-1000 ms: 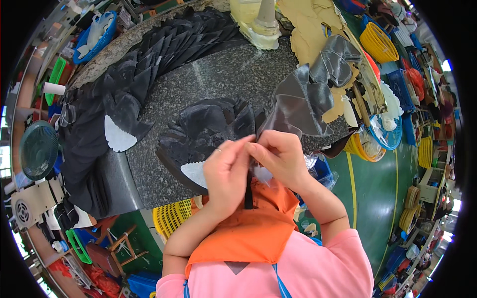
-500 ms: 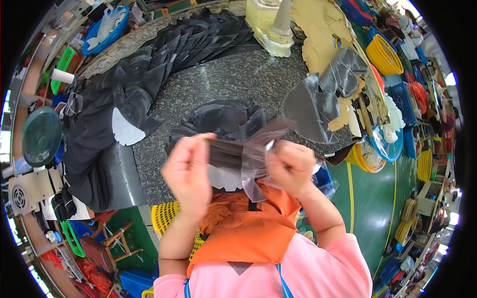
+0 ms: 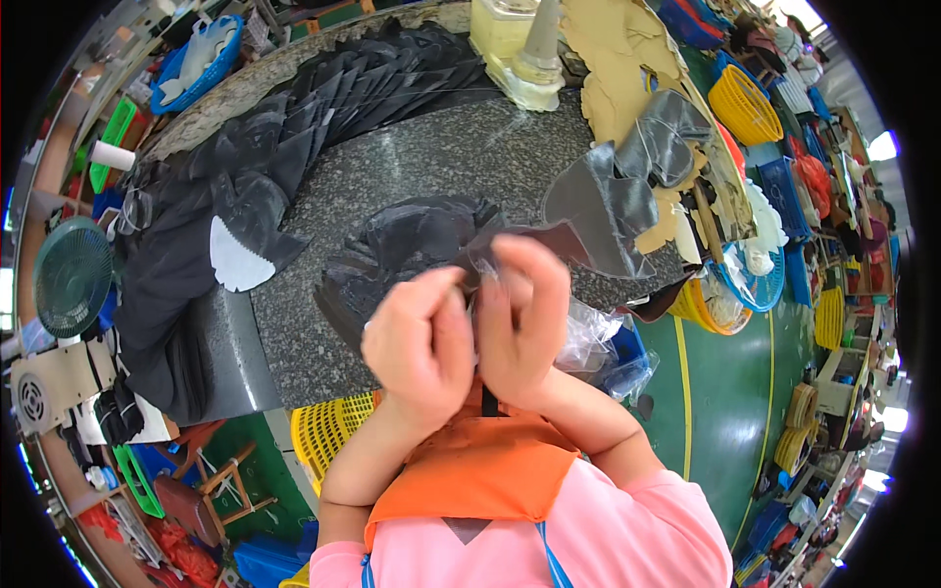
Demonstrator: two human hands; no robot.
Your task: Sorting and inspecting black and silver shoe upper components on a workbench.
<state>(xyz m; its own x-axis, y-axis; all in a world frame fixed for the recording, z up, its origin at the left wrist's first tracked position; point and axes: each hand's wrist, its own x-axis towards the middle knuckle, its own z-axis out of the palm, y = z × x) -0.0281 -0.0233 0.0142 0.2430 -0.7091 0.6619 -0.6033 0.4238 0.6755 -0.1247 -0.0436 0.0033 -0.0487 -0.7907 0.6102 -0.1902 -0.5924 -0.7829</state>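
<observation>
The left hand [image 3: 420, 348] is half curled, thumb and forefinger brought nearly together at one end of a thin dark sheet [image 3: 563, 241]; the right hand [image 3: 524, 318], just beside it, has its fingers bent and its thumb close in on the same sheet, so both hands appear to have it pinched, though motion blur hides exactly where the tips press. The sheet is held up in front of the chest, its free end sticking out to the right past the right forefinger. Right below the two wrists is an orange apron [image 3: 490, 475]. Just beyond the left hand, a pile of black pieces [image 3: 417, 235] lies fanned on the speckled stone table [image 3: 412, 157]. Near the right hand, to its right, are a crumpled clear bag [image 3: 588, 333] and a blue bin [image 3: 627, 351]; beyond its fingertips lie sheer grey pieces [image 3: 603, 211]. Below and left of the left hand, a yellow basket [image 3: 323, 431] shows under the table edge. Farther left of that hand, a white saw-edged piece [image 3: 238, 257] rests on a long heap of black cloth [image 3: 162, 284]. Well beyond both hands stand a pale tub [image 3: 500, 29] and a grey cone [image 3: 539, 49], and far out to the left, a green fan [image 3: 74, 277].
</observation>
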